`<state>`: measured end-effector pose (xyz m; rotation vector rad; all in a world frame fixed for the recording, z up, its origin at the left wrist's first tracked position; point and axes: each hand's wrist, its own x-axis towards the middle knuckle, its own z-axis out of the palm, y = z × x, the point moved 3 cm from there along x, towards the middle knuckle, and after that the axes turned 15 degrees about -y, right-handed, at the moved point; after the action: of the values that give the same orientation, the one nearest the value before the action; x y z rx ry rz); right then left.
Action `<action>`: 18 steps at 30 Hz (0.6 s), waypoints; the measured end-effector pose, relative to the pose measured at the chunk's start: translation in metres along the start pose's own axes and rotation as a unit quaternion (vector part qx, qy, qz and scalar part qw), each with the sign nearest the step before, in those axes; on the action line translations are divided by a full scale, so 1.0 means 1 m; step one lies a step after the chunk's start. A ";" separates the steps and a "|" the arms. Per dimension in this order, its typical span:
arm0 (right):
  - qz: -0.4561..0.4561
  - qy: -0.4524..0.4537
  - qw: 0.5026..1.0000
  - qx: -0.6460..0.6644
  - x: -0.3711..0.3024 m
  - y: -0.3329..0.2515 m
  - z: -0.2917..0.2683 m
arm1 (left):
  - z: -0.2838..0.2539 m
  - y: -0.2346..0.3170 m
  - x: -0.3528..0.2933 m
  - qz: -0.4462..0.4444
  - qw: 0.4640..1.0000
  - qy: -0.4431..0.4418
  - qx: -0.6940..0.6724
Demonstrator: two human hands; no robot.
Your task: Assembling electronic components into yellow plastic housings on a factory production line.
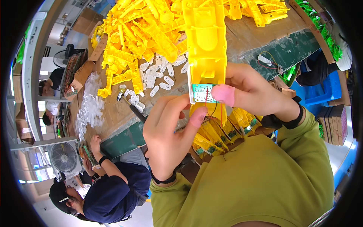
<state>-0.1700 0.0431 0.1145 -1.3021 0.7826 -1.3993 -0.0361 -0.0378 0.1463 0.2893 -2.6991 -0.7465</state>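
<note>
1. Brown covering lies over a green-edged workbench, heaped at the far side with glossy yellow plastic housings.
2. Small white oval plastic pieces lie scattered beside that heap, with clear plastic parts farther left.
3. One long yellow plastic housing stands out in front of the person; a green rectangular circuit board sits at its lower part, with thin red and black wires by it.
4. Right hand: clamped on the long housing, its pink-covered thumb over the board's right side.
5. Left hand: close to the right, fingertips at the housing's lower left edge; whether they pinch housing or wire, I cannot tell.
6. More wired yellow housings lie below the hands.
7. At left, a co-worker in a navy shirt sits at the bench.
</note>
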 end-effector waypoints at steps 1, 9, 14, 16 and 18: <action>0.001 0.000 1.000 0.002 -0.001 0.001 0.002 | 0.001 0.004 -0.001 -0.010 1.000 -0.001 0.018; 0.025 0.004 0.999 0.047 -0.004 0.007 0.012 | -0.002 0.012 -0.002 0.003 0.997 0.015 0.073; 0.019 -0.003 0.997 0.068 -0.007 0.006 0.013 | -0.008 0.012 -0.003 -0.037 0.997 -0.058 0.023; 0.021 -0.003 0.998 0.055 -0.009 0.003 0.012 | -0.009 0.010 -0.005 -0.017 0.998 -0.035 -0.052; 0.047 -0.040 0.997 0.046 -0.008 0.000 0.011 | -0.009 0.010 -0.007 -0.019 0.997 -0.029 -0.062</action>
<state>-0.1605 0.0530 0.1147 -1.2275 0.7065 -1.2860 -0.0275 -0.0316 0.1570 0.2925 -2.6943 -0.9436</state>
